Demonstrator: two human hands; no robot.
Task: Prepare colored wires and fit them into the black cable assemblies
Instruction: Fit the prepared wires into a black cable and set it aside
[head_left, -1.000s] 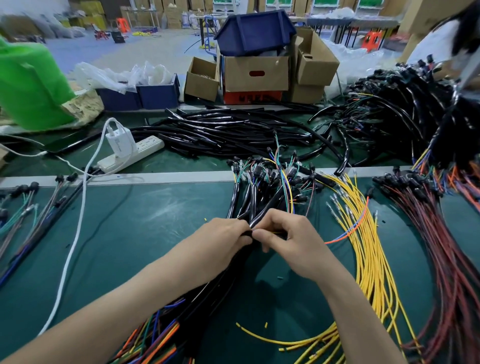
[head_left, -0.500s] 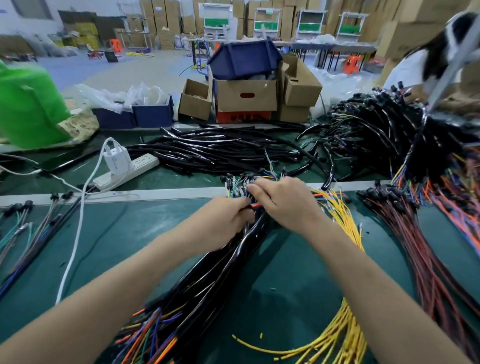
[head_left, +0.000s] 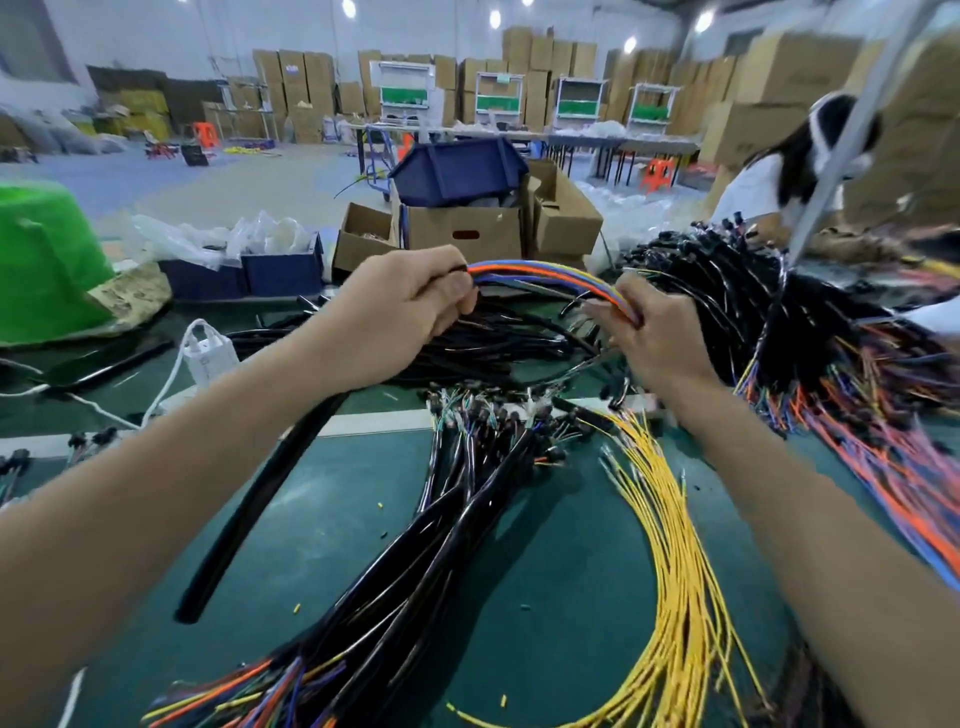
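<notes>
While the coloured wire bundle (head_left: 545, 273) arched above the bench mat (head_left: 561, 582), keeping it taut with the tips level seemed the way to feed it cleanly. The left hand (head_left: 400, 306) gripped the black cable sheath (head_left: 260, 493) at its mouth; the right hand (head_left: 654, 332) pinched the wire tips, both arms raised.

Green bench (head_left: 561, 571), black cable assemblies (head_left: 441, 530) heaped centre, yellow wires (head_left: 675, 545) (fanned) beside, white charger (head_left: 210, 351).

Bare forearms (head_left: 156, 493) — bare hands (head_left: 400, 306)
</notes>
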